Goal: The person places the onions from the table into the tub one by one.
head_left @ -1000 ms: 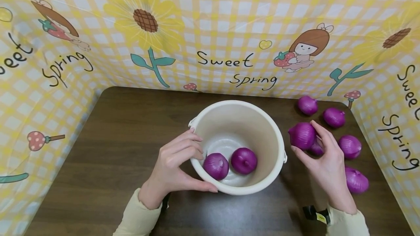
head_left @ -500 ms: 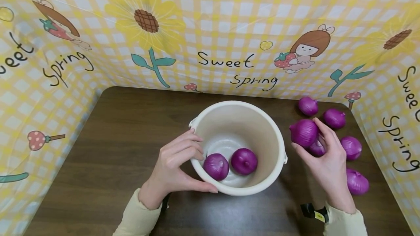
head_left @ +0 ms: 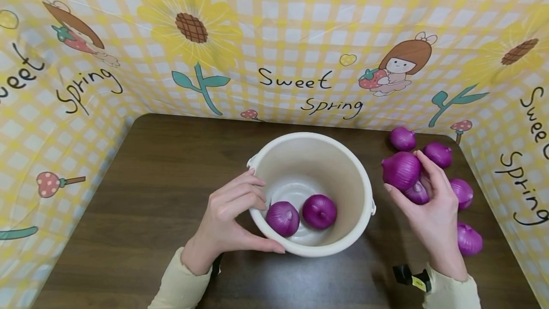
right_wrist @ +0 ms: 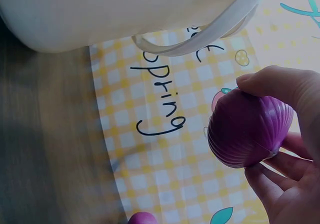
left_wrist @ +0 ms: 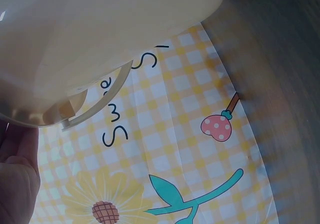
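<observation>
A cream bucket [head_left: 310, 251] stands mid-table in the head view, with two purple onions [head_left: 319, 211] lying on its bottom. My left hand [head_left: 229, 218] holds its left rim, fingers over the edge and thumb along the near side. To the right of the bucket, my right hand [head_left: 431, 213] pinches a purple onion [head_left: 401, 170] between thumb and fingers. The right wrist view shows this held onion [right_wrist: 247, 129] near the bucket's handle [right_wrist: 200, 46]. Another onion [head_left: 417, 193] sits partly hidden under the held one.
Several more purple onions [head_left: 436, 155] lie along the right side of the brown wooden table [head_left: 180, 166]. A yellow checked cloth [head_left: 291, 27] with flowers and lettering encloses the back and both sides.
My right hand has moved slightly right and away with the onion, which looks a bit larger and turns a little. The left hand and the bucket stay in place.
</observation>
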The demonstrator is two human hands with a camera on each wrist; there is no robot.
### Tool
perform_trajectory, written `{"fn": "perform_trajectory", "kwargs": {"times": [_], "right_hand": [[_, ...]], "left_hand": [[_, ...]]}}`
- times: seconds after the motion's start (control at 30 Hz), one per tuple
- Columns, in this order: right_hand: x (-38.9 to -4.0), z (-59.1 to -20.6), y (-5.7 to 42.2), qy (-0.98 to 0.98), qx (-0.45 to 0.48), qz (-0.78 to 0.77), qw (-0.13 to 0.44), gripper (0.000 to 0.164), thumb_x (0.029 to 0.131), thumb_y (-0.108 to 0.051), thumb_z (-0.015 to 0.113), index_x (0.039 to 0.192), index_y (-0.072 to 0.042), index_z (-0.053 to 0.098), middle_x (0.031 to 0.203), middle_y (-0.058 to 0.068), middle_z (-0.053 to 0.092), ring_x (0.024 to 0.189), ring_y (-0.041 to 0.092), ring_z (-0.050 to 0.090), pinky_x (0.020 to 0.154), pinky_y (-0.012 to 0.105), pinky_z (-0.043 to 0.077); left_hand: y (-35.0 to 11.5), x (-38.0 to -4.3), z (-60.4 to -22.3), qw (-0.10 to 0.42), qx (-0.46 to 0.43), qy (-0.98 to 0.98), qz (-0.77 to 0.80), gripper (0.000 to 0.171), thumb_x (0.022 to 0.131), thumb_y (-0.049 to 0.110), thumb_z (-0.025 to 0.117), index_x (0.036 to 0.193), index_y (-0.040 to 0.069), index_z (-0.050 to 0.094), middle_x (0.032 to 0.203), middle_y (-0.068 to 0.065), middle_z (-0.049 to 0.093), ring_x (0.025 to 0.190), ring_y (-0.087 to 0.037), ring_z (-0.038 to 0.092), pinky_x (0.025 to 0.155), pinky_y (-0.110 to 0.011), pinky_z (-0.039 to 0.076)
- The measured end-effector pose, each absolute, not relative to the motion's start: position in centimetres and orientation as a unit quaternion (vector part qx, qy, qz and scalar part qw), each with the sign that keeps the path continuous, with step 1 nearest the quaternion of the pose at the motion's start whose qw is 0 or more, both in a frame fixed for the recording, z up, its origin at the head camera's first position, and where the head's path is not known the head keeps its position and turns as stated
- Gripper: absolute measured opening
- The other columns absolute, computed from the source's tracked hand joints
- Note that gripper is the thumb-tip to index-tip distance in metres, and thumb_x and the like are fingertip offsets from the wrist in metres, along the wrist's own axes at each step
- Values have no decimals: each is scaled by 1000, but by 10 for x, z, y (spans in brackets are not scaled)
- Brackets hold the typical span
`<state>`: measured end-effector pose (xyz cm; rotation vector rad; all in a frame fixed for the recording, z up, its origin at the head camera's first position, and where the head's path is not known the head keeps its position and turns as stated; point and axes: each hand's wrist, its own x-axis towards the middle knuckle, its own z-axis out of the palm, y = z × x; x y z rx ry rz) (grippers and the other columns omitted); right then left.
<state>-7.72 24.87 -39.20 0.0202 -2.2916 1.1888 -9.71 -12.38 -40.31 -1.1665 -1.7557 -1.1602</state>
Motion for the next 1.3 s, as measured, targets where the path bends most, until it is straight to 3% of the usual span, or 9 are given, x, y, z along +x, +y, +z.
{"fn": "perform_trajectory", "kwargs": {"times": [0.6,1.07,1.3], "right_hand": [[-75,-375,247,-815,31,490,307,94,62,26,83,146,-6,55,140,14,54,123,20,60,103,25,48],[-75,-366,244,-790,46,512,335,90,59,29,81,141,1,57,139,21,55,118,23,62,104,27,48],[-72,-357,241,-806,45,494,323,92,64,25,82,145,-7,56,141,17,54,120,26,60,105,28,47]], "left_hand": [[-123,-98,-403,360,-451,-683,-447,61,59,60,94,75,10,62,77,1,63,89,-29,68,102,-58,50],[-124,-97,-402,360,-452,-682,-449,61,58,59,95,74,10,62,77,0,63,89,-29,68,102,-58,49],[-123,-97,-401,359,-450,-683,-449,61,58,59,95,75,10,62,78,0,63,89,-29,68,102,-58,49]]}}
